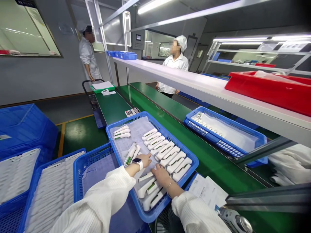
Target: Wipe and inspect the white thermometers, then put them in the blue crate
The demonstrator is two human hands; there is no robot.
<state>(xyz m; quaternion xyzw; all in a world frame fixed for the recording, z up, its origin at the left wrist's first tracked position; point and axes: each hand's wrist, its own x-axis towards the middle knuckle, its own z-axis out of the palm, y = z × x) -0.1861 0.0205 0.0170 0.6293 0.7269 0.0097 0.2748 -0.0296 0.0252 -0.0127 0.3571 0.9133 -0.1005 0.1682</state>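
A blue plastic basket [191,155] lined with pale sheet holds rows of white handheld device housings [165,149], some with green circuit boards showing. My left hand [145,160], wearing a white watch [137,163] on its wrist, reaches over the middle of the basket. Its fingers are stretched toward the right-hand row, with nothing seen in them. Just nearer to me, my right hand [161,174] has its fingers apart and lowered beside the near group of white housings [148,191]. Its fingertips are partly hidden against them. Two loose housings [131,154] lie left of my left wrist.
More blue baskets of white parts [54,191] stand at left. Beyond the green conveyor [157,113] sits another blue basket [261,142]. A shelf [194,84] with a red bin [267,90] crosses above. Papers [206,191] and a calculator [131,112] lie nearby. Two people stand farther back.
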